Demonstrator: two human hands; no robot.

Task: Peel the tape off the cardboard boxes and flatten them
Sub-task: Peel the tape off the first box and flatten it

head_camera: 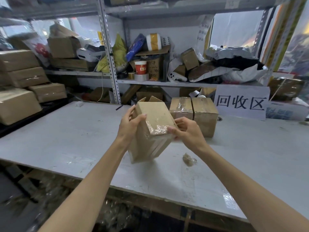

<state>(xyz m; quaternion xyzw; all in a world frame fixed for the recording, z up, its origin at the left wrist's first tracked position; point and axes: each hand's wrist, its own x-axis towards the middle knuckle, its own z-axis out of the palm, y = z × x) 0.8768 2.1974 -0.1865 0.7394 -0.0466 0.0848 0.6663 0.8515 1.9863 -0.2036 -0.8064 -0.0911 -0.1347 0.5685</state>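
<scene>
A small brown cardboard box (154, 114) is held tilted above the grey table (70, 136), its far flaps open. My left hand (132, 123) grips its left side, thumb on the top face. My right hand (185, 129) holds the near right corner, its fingertips at a patch of clear tape (158, 128) that wraps over the box's near edge. A crumpled ball of peeled tape (189, 159) lies on the table just right of the box. Behind it stands a second, taped cardboard box (204, 113), split down the middle.
A white sign with large characters (241, 102) leans at the back right. Metal shelves (115, 77) behind the table hold boxes, bags, tape rolls and a red cup (140, 67). Stacked sealed boxes (21, 77) stand at the left. Clear wrap litters the floor below the table's near edge.
</scene>
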